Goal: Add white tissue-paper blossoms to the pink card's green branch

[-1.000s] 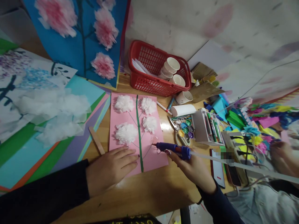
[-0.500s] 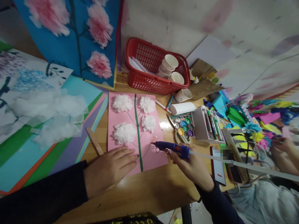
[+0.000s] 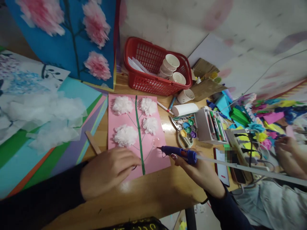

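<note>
Right hand closed round blue glue gun, nozzle over pink sheet by a clear ring of glue, left hand loosely curled at the sheet's lower left, apparently empty, below white tissue flowers.

1 head camera — looking forward and down over the table.

The wooden tabletop carries the pink sheet with four white tissue puffs, a flat wooden stick to its left, a red basket beyond it, and scissors, a paint palette, a white marker box and a phone to its right.
</note>
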The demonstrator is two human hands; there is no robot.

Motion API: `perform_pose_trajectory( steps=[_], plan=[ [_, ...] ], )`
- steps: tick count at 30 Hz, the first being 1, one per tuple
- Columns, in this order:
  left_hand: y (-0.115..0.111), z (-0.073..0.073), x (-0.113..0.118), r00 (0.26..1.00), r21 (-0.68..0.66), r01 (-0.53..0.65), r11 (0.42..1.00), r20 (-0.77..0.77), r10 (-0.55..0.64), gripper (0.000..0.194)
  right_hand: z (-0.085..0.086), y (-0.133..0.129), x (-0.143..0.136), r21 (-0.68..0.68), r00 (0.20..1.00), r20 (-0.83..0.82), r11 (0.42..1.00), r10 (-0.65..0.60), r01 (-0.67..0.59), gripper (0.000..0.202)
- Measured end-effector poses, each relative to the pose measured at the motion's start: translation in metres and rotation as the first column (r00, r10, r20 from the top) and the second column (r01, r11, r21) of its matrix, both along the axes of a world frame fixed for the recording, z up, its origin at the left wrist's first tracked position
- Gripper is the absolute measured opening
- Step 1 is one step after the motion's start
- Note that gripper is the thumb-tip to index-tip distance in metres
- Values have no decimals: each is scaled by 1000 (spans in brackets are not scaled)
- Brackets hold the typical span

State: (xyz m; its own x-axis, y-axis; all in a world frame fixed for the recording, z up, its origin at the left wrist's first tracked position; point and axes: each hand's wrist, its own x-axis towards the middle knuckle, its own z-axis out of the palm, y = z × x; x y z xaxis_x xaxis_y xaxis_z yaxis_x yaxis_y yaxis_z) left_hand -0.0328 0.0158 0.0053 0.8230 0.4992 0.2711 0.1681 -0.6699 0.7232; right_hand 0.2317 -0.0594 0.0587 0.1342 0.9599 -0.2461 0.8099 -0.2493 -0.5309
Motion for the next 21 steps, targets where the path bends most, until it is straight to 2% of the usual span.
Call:
perform_pose_trajectory(
  steps=[2,3,6,8,12,14,15,19,21],
  plan=[
    [10,28,13,996,-89,-63,994,51,67,25,5,2,0,-31,998,-48,999,38,-39,29],
    [16,41,22,995,-112,-38,993,83,47,24,7,2,0,-42,997,-63,998,48,-51,29],
    [36,73,64,982,-110,151,982,135,-135,24,11,3,1,-69,997,-73,997,12,-17,32],
    [49,86,100,951,-84,302,950,98,-294,25,12,3,1,-95,996,-72,995,-47,40,36],
    [66,96,159,798,-115,601,791,35,-602,26,14,2,1,-131,990,-45,984,-130,124,43],
    [66,97,174,740,-138,670,729,49,-671,25,15,3,2,-116,990,6,984,-138,138,44],
    [66,96,178,737,-142,674,725,65,-672,23,16,3,3,-104,990,31,985,-136,139,44],
    [62,93,179,799,-146,601,785,134,-587,18,16,3,7,-82,990,71,989,-118,124,42],
    [61,91,177,809,-140,586,798,159,-566,17,16,3,8,-87,988,88,987,-126,133,43]
  ],
)
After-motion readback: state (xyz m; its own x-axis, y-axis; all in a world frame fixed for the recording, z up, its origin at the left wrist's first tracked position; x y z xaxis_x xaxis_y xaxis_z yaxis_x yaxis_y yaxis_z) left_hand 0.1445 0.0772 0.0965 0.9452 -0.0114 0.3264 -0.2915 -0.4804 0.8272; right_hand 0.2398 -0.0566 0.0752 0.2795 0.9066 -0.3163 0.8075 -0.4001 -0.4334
